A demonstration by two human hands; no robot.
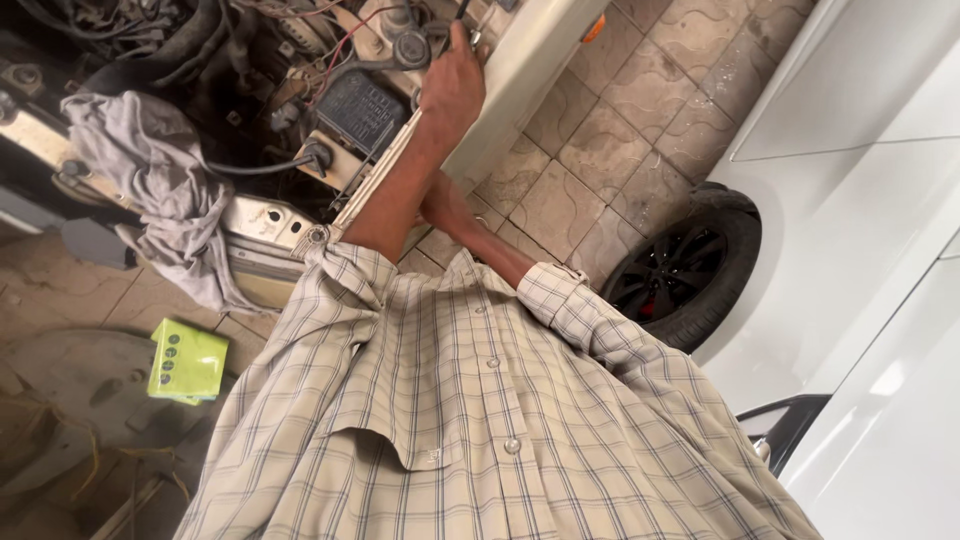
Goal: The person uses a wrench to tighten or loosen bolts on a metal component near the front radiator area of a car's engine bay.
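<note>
The left hand [452,85] reaches far into the open engine bay [250,90] of a pale car, its fingers curled round a thin dark tool or lead [463,10] at the top edge of the view; what it is cannot be told, since most of it is cut off; its visible part stands roughly upright, long axis running near to far. The right hand is hidden behind the left forearm; only its forearm [470,225] shows, so its state cannot be told. Just left of the left hand sits a black fuse box [358,108], lid on; a grey rag [155,190] drapes over the front panel further left; a green packet [186,360] lies on the floor, near left; a black wheel [680,275] of a white car stands right. The work looks mid-way; bay open, wiring exposed, nothing refitted.
</note>
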